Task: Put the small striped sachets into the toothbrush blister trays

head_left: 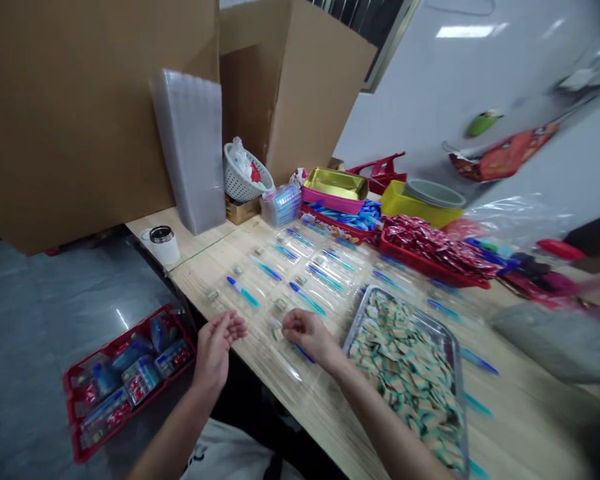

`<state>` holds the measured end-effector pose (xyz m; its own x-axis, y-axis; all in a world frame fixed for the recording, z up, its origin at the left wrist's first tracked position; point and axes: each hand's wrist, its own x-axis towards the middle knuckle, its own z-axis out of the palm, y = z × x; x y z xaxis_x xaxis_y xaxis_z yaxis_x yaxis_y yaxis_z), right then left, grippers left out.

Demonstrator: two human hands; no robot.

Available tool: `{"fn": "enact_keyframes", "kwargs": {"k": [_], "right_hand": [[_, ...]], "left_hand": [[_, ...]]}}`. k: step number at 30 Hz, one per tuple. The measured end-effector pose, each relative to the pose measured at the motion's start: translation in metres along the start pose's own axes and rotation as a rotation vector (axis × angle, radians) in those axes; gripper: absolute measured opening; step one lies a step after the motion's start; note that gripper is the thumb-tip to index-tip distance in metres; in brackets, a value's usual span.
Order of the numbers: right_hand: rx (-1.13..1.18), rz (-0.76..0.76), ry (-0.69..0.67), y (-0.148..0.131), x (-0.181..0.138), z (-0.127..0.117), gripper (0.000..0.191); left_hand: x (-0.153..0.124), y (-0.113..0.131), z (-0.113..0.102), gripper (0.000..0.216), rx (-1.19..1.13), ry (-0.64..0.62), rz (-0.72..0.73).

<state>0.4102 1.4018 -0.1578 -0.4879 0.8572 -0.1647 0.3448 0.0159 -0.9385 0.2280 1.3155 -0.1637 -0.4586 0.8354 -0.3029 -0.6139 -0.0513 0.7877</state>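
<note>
My right hand (307, 335) hangs over the near side of the table, fingers pinched at a small striped piece (278, 334) in a clear plastic tray. Part of a blue pen shows beneath that wrist. My left hand (221, 347) is at the table's front edge, fingers loosely bent and apart, holding nothing. Rows of clear trays ahead hold blue-and-turquoise pens (243, 292), and several also have a small striped piece (281, 305). To the right of my right hand stands a metal tray (354, 331) heaped with striped pieces (405, 373).
A white mug (165, 245) and a tall stack of clear plastic (195, 153) stand at the left. Behind are a basket (235, 181), red-wrapped packets (435, 247) and a yellow bin (420, 205). A red crate (73, 427) of packed sets sits low at left.
</note>
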Motion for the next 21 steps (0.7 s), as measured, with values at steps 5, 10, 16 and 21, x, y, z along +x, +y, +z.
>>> {"fn": "enact_keyframes", "kwargs": {"k": [5, 10, 16, 21], "right_hand": [[-0.409, -0.113, -0.042, -0.018, 0.002, 0.036, 0.015], [-0.885, -0.159, -0.023, -0.027, -0.003, 0.057, 0.013], [-1.127, -0.212, 0.011, -0.024, -0.012, 0.072, 0.015], [-1.185, -0.25, 0.013, -0.025, -0.017, 0.076, 0.015]], "left_hand": [[-0.003, -0.007, 0.0, 0.04, 0.033, -0.055, -0.007], [-0.006, -0.013, -0.001, 0.046, 0.063, -0.067, -0.013], [-0.004, -0.016, -0.004, 0.05, 0.101, -0.074, -0.007], [-0.002, -0.019, -0.005, 0.052, 0.15, -0.077, 0.017]]}}
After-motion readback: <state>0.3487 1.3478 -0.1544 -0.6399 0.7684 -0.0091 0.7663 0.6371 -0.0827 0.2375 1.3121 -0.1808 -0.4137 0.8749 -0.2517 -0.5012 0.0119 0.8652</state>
